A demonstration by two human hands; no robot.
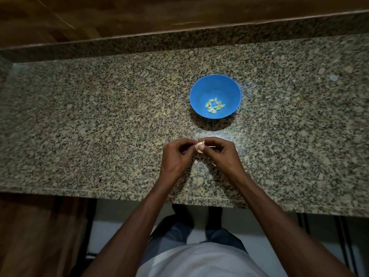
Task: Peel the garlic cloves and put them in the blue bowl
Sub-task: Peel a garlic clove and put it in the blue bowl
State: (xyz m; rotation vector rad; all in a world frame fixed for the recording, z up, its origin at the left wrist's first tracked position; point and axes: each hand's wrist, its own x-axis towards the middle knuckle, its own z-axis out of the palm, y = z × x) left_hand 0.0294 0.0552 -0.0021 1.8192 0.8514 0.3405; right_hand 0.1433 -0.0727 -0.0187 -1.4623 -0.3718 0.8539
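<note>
A small pale papery-skinned garlic clove [200, 147] is pinched in the closed grip of both the left hand [176, 156] and the right hand [220, 153], and may be dropped onto the speckled granite surface [99, 116], short of the round blue plastic bowl [231, 88], if the skin tears suddenly.

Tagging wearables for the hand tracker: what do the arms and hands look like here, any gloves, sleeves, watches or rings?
Both hands, left hand and right hand, are bare: no gloves. No watch, band or ring shows, though the light is dim. Both forearms are bare up to the bottom of the frame, with no sleeve in view. The light-coloured shirt and dark blue trousers show below.
</note>
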